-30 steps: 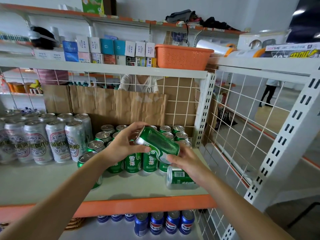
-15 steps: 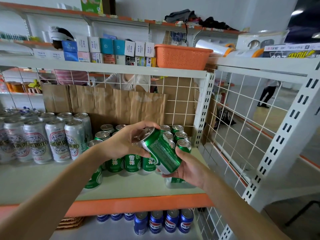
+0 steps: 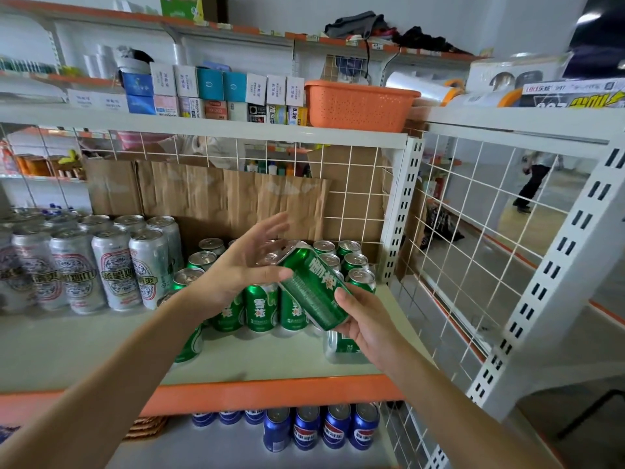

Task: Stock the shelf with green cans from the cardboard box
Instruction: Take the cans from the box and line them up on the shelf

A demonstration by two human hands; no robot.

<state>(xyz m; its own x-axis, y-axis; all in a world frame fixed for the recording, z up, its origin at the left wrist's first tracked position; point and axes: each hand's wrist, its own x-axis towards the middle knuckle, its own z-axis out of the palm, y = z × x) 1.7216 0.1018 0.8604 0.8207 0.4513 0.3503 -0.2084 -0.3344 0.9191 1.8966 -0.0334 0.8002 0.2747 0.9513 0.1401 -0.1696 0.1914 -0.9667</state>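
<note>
While the green can (image 3: pixel 313 289) hung tilted over the standing green cans (image 3: pixel 260 308), right hand (image 3: pixel 367 324) gripped its lower end. Left hand (image 3: pixel 243 265) was spread open, thumb touching the can's side. Silver cans (image 3: pixel 115 265) stood left on the same shelf (image 3: pixel 84 346).

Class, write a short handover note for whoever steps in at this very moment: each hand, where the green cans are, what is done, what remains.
Right hand: grips a tilted green can above the shelf.
Left hand: open, fingers spread, beside that can.
Done: a cluster of green cans stands upright at the shelf's right end.
Left: stand the held can with them; the cardboard box is not in view, so remaining stock is unknown.
</note>
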